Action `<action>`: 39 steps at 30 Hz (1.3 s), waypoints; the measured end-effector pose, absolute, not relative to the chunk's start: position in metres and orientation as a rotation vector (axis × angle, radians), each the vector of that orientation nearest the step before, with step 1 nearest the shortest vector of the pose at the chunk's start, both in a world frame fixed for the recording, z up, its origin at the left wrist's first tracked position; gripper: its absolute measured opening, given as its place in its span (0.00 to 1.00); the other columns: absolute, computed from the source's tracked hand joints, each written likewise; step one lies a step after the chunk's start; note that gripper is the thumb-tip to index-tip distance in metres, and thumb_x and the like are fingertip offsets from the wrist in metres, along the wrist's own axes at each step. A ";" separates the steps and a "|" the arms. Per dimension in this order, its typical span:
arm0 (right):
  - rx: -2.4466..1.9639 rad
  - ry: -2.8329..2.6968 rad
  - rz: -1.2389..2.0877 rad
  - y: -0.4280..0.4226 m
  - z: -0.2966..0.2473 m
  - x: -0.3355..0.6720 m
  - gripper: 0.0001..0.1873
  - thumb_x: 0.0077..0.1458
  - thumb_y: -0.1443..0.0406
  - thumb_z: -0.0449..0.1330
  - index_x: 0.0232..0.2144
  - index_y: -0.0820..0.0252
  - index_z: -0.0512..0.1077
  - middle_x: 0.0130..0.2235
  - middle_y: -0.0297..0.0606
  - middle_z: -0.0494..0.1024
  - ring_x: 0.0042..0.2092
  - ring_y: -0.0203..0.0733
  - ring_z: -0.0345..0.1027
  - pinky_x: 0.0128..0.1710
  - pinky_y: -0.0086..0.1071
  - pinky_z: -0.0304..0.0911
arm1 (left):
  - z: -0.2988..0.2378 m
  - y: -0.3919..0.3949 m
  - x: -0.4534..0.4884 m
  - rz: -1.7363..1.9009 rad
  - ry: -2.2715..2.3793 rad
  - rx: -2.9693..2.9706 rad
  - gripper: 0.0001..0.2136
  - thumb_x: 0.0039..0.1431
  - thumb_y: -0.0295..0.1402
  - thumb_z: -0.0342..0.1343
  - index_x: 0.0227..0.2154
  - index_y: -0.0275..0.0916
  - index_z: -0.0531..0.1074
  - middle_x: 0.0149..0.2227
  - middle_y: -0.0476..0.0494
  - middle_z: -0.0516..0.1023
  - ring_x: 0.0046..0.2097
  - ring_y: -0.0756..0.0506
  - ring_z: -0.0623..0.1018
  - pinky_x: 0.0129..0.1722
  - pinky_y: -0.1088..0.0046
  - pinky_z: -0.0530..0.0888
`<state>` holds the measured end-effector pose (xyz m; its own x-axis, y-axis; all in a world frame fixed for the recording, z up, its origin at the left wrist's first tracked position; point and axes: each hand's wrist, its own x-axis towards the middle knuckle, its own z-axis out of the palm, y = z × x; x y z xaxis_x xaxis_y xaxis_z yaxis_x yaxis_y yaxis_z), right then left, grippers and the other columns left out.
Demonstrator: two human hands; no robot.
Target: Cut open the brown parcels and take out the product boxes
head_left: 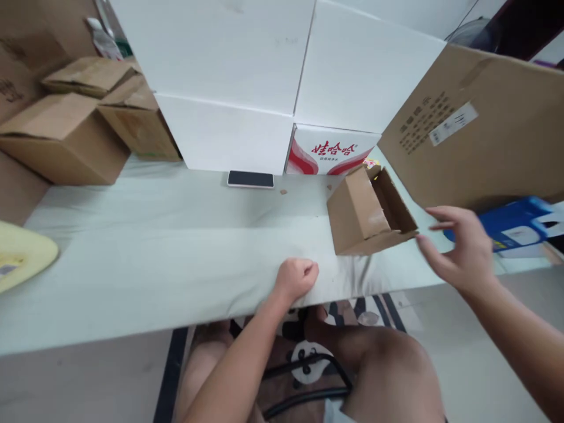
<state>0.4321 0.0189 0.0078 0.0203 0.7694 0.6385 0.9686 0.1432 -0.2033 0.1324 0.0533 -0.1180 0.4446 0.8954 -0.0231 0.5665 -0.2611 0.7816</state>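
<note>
A table (145, 258) under a pale cloth filled the view, with 3 white boxes (229, 53) stacked at its back and 1 red-and-white carton (328, 154) tucked beneath them. 1 large brown carton (484, 135) leaned in on the right, and at least 3 brown boxes (66, 135) sat at the far left. 1 small cardboard box (359, 211) lay on its side right of the table's centre, mouth facing right toward the large carton, its long axis slanting from the near edge away toward the stack. 1 blue pack (515, 220) and 1 dark phone (251, 178) (flat, by the white boxes) also lay there. The right hand (460, 255) hovered spread just beside the box mouth; the left hand (296, 279) was fisted on the near edge.
</note>
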 end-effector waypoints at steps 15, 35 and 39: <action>-2.168 -1.813 -0.586 -0.002 0.045 0.416 0.17 0.54 0.52 0.58 0.22 0.52 0.56 0.28 0.42 0.71 0.32 0.49 0.66 0.32 0.38 0.55 | -0.119 0.034 0.127 0.554 1.197 2.025 0.16 0.63 0.34 0.50 0.24 0.37 0.79 0.26 0.40 0.80 0.30 0.44 0.73 0.30 0.67 0.53; -2.509 -1.666 -0.547 0.116 0.042 0.507 0.10 0.53 0.59 0.59 0.26 0.53 0.62 0.39 0.49 0.70 0.42 0.51 0.62 0.37 0.42 0.54 | -0.125 0.052 0.147 0.530 1.170 1.957 0.19 0.62 0.35 0.49 0.15 0.39 0.61 0.17 0.49 0.61 0.24 0.50 0.58 0.28 0.68 0.50; -2.705 -1.339 -0.702 0.145 0.035 0.522 0.16 0.48 0.52 0.65 0.31 0.54 0.69 0.43 0.63 0.73 0.46 0.62 0.66 0.38 0.51 0.51 | -0.126 0.053 0.148 0.499 1.170 1.962 0.20 0.62 0.36 0.48 0.15 0.39 0.54 0.17 0.51 0.56 0.23 0.50 0.54 0.28 0.68 0.50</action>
